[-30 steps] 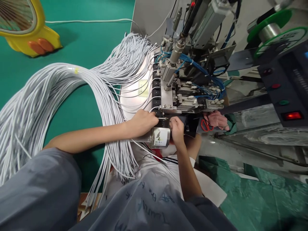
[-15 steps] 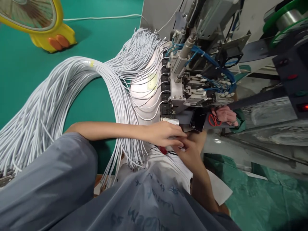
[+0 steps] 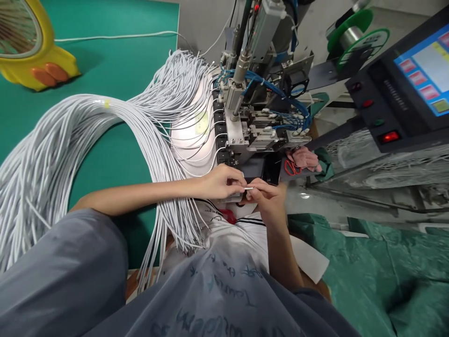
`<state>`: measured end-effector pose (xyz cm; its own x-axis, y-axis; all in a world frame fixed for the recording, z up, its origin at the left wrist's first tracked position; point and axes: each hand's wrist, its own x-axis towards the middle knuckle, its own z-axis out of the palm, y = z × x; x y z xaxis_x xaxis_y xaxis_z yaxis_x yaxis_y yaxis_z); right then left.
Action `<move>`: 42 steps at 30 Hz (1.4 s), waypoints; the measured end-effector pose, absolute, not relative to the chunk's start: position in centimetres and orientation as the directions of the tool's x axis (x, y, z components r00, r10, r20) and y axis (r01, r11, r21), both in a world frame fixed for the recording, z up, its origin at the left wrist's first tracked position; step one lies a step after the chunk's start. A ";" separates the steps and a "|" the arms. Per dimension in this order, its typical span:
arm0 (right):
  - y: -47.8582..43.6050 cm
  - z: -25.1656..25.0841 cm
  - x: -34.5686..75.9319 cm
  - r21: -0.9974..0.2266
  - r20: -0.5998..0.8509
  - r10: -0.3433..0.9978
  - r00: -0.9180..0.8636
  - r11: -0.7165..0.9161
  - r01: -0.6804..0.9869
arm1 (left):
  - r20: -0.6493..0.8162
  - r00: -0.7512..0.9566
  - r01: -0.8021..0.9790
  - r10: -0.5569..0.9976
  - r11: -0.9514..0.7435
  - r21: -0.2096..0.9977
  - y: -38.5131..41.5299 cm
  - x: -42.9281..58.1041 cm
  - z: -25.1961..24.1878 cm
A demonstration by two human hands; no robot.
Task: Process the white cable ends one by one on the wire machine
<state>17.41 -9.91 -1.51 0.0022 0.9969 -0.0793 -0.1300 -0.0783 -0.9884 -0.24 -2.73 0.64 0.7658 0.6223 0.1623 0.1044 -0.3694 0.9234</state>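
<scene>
Just in front of the machine, my left hand (image 3: 222, 181) and my right hand (image 3: 269, 200) meet fingertip to fingertip. Between them shows a short stretch of white cable (image 3: 249, 188), pinched from both sides; its tip is too small to make out. My left forearm lies across a thick bundle of white cables (image 3: 143, 124) that arches over the table. Several single cables run from the heap into the black holders (image 3: 220, 126) along the edge of the machine (image 3: 238, 121). The rest of the held cable is hidden by my hands.
A yellow fan (image 3: 45, 65) stands on the green mat (image 3: 122, 18) at left. Right of my hands lie a dark phone (image 3: 271, 169), red-handled scissors (image 3: 292, 167) and a pink cloth (image 3: 306, 159). A control panel (image 3: 389, 103) and a wire spool (image 3: 352, 37) are farther right.
My hands, overlapping before, have drawn slightly apart, and the white cable now shows between their fingertips. The view has shifted right, bringing the panel's screen into sight.
</scene>
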 end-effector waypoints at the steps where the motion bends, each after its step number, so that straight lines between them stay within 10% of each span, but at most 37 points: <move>1: -9.8 -1.5 17.4 -0.992 -0.059 0.998 0.014 -0.057 -0.115 | 0.143 0.768 0.108 0.624 -0.346 0.932 -2.7 -0.2 0.6; 13: -8.6 0.4 18.6 -0.991 -0.123 0.987 -0.102 -0.117 0.059 | 0.248 0.861 0.096 0.445 -0.621 0.778 -2.0 -0.7 0.3; 23: -9.3 -2.2 15.5 -0.998 0.038 0.960 0.277 0.023 0.056 | 0.274 0.727 0.140 0.630 -0.526 0.839 -2.9 0.0 -0.4; 30: -8.8 0.0 17.1 -0.898 0.097 0.991 0.089 0.049 0.438 | 0.333 0.808 0.253 0.487 -0.796 0.550 -1.9 -0.7 0.1; 42: -8.0 -1.9 14.6 -0.963 0.173 0.923 0.344 0.085 0.256 | 0.270 0.648 0.185 0.712 -0.491 0.851 -2.2 0.2 0.0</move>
